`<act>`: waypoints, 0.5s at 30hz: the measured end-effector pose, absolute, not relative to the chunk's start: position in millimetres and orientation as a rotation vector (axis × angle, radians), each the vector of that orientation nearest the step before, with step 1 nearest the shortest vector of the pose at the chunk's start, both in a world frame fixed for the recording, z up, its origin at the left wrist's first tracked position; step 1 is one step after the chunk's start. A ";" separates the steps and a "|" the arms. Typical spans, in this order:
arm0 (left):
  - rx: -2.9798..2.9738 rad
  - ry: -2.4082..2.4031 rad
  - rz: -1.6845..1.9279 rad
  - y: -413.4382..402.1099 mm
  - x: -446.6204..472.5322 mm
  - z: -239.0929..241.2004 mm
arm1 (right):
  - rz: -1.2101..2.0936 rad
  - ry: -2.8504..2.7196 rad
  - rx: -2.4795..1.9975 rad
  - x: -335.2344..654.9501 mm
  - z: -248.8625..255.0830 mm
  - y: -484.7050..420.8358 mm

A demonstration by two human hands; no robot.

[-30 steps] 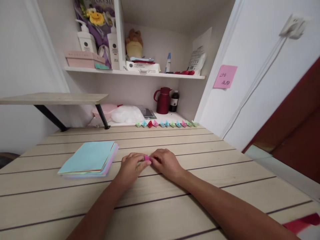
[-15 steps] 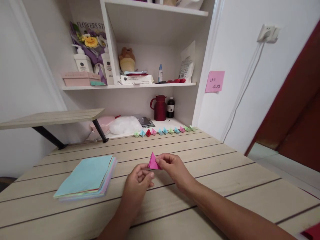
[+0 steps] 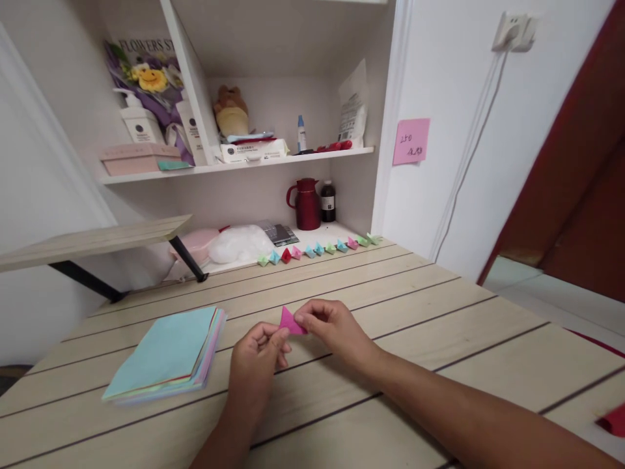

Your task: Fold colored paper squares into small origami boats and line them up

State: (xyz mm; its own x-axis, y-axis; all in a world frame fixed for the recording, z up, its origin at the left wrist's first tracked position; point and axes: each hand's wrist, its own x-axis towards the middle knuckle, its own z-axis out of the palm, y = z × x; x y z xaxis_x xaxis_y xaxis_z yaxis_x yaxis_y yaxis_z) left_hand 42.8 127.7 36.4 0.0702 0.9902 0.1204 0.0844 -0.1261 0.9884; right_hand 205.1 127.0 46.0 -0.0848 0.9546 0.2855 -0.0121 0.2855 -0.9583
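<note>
A small piece of folded pink paper [image 3: 290, 322], triangular in outline, is held a little above the wooden table [image 3: 336, 404]. My right hand [image 3: 336, 329] pinches its right side between thumb and fingertips. At its lower left corner, my left hand [image 3: 258, 355] has thumb and forefinger closed on the paper, the other fingers curled. To the left lies a stack of coloured paper sheets [image 3: 163, 352], light blue on top. Along the table's back edge stands a row of small folded paper pieces [image 3: 319, 249] in green, blue, red and pink.
A raised wooden shelf [image 3: 97, 238] on black legs stands at the back left. Behind the table, a white cabinet holds a dark red jug [image 3: 307, 205], a dark bottle [image 3: 328, 202] and a white plastic bag [image 3: 239, 243]. Something red [image 3: 612, 420] lies at the right edge.
My left thumb and forefinger have closed on the pink paper's left corner. The paper is tilted more to the left. The camera view has shifted slightly.
</note>
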 end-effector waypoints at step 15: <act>1.275 0.784 0.923 137.0 27.3 31.4 | 1.565 -1.294 -0.611 210.3 49.5 121.2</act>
